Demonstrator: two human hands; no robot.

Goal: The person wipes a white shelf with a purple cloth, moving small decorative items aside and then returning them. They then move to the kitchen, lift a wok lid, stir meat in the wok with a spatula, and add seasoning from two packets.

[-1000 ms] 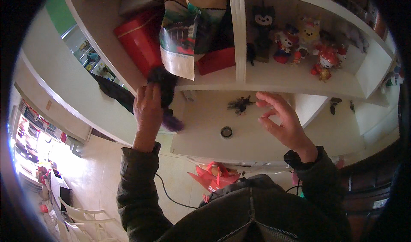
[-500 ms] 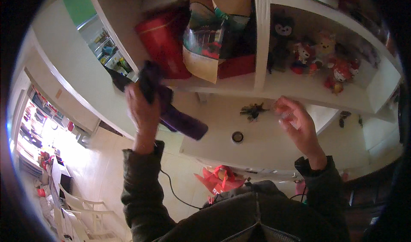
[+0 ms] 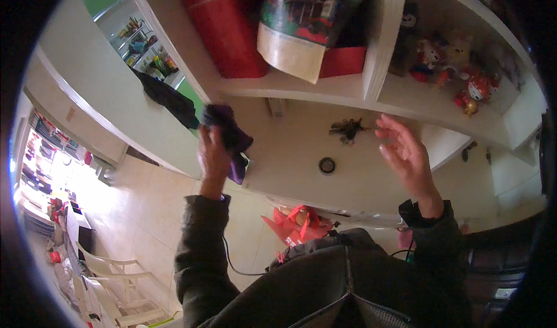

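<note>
My left hand [image 3: 213, 158] is closed around a dark purple cloth [image 3: 231, 132] at the left end of the white counter [image 3: 284, 180], just below the shelf edge. Part of the cloth hangs down past my fingers. On the right, my right hand [image 3: 406, 154] is held over the counter, its fingers apart and slightly curled, with nothing in them. Left of those fingers lies a small dark, spiky bundle [image 3: 348, 130]; its kind is unclear. A small round object [image 3: 327, 165] with a dark top sits nearer to me.
Above the counter, a shelf holds a red box [image 3: 229, 35] and a printed bag [image 3: 296, 32]. Several toy figures [image 3: 478, 87] stand in the right compartment. A red bag [image 3: 296, 226] is below the counter's front edge. White chairs [image 3: 119, 276] stand lower left.
My left hand and the cloth have shifted slightly right and down, and the cloth's long loose end is now bunched closer. The shelf sits higher in view. My right hand has stayed nearly in place.
</note>
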